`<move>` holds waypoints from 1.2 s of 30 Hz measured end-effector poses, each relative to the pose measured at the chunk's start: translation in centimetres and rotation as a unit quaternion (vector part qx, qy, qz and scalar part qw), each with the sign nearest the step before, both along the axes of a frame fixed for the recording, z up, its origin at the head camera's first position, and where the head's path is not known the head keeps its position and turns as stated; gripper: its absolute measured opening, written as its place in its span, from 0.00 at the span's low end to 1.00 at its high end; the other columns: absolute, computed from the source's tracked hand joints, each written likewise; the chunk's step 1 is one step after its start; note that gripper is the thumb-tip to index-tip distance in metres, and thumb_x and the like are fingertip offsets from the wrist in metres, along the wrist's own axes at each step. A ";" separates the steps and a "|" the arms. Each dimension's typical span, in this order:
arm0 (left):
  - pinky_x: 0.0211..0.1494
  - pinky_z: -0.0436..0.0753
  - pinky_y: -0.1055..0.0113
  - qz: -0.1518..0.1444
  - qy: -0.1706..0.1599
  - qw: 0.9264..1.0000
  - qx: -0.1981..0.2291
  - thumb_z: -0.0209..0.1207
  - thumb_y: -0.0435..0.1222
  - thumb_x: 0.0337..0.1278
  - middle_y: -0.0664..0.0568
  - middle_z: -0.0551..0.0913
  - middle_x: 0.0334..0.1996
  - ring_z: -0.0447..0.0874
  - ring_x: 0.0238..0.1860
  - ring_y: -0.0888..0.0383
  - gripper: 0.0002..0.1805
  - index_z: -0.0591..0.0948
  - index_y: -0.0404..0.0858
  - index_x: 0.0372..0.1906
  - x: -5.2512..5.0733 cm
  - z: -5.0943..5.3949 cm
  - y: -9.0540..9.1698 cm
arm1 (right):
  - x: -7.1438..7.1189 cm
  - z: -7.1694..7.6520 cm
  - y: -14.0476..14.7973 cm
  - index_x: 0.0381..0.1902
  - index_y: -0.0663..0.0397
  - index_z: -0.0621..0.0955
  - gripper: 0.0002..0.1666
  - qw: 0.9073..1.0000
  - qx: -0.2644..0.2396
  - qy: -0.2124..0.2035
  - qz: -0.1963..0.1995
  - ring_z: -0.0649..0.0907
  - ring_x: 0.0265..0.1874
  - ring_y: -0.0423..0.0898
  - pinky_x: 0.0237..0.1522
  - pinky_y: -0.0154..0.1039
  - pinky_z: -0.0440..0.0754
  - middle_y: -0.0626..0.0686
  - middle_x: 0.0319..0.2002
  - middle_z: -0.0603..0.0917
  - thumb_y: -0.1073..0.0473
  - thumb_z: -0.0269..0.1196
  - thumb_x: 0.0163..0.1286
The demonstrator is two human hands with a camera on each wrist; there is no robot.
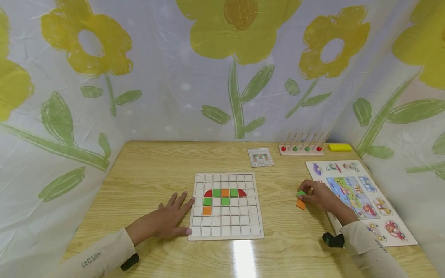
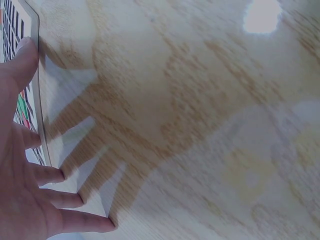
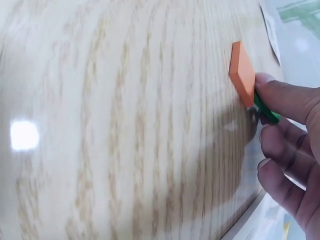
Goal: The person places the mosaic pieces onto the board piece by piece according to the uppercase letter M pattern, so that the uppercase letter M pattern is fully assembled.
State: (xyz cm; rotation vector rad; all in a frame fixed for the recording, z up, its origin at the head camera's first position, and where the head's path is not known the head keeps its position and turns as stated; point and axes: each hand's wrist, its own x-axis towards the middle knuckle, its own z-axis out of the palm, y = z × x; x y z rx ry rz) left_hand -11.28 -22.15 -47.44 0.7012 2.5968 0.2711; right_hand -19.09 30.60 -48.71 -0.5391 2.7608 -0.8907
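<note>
A white grid board (image 1: 226, 231) lies mid-table, with red quarter-round, green and orange tiles (image 1: 225, 192) in some of its cells. My left hand (image 1: 170, 218) is spread flat at the board's left side, thumb and forefinger at its edge; the left wrist view shows the same straight fingers (image 2: 62, 220). Right of the board, my right hand (image 1: 320, 196) pinches a green square tile (image 3: 265, 108) between thumb and fingers. Right beside it is an orange square tile (image 3: 242, 73); whether the hand holds this one too I cannot tell.
Behind the board lies a small pattern card (image 1: 261, 157). A peg stand (image 1: 301, 151) with red and green beads and a yellow block (image 1: 340, 148) stand at the back right. A picture puzzle board (image 1: 393, 210) lies under my right forearm.
</note>
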 end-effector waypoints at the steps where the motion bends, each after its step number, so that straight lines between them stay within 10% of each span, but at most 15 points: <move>1: 0.58 0.63 0.20 0.000 -0.001 1.000 0.000 0.53 0.67 0.62 0.32 0.43 0.80 0.44 0.77 0.25 0.54 0.49 0.41 0.81 0.0 0.0 0.0 | 0.0 0.0 -0.1 0.42 0.52 0.80 0.07 1.000 0.003 -0.001 0.001 0.74 0.22 0.37 0.28 0.34 0.73 0.48 0.35 0.84 0.58 0.67 0.69; 36: 0.58 0.63 0.20 0.006 -0.007 1.000 -0.003 0.53 0.68 0.62 0.33 0.43 0.80 0.43 0.77 0.25 0.55 0.48 0.42 0.82 0.0 -0.2 0.1 | -0.2 2.1 -4.8 0.56 0.62 0.82 0.18 0.999 -0.046 0.001 0.025 0.75 0.21 0.38 0.24 0.34 0.76 0.54 0.39 0.82 0.60 0.65 0.72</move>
